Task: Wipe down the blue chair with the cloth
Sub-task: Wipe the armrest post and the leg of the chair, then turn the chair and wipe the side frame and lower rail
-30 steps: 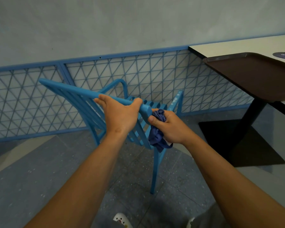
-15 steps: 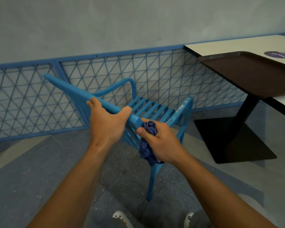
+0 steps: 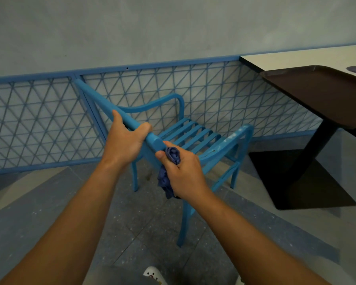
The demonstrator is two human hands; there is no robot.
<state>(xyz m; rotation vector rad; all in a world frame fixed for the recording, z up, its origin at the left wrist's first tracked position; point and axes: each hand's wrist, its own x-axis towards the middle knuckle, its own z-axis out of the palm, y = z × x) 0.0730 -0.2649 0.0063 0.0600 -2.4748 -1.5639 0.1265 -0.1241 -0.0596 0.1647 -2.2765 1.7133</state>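
Both arms extended forward over the floor [image 3: 49, 212]. Left hand [image 3: 124, 140] wraps the top rail of the blue chair [image 3: 193, 134], thumb on the near side. Right hand [image 3: 183, 171] clenches the bunched cloth [image 3: 169, 171] against the rail's end, just below it. Chair sits beside the table [image 3: 296, 58], by the mesh fence [image 3: 39, 120].

The blue chair [image 3: 195, 134] has been tipped further back toward the viewer, so that far more of its slatted seat and both armrests are now exposed than a second ago. The left hand [image 3: 124, 142] has been kept clamped on the top rail, now seen at a steeper slant. The right hand [image 3: 181, 171], with the bunched cloth [image 3: 169, 171], has been shifted slightly lower beneath the rail's end
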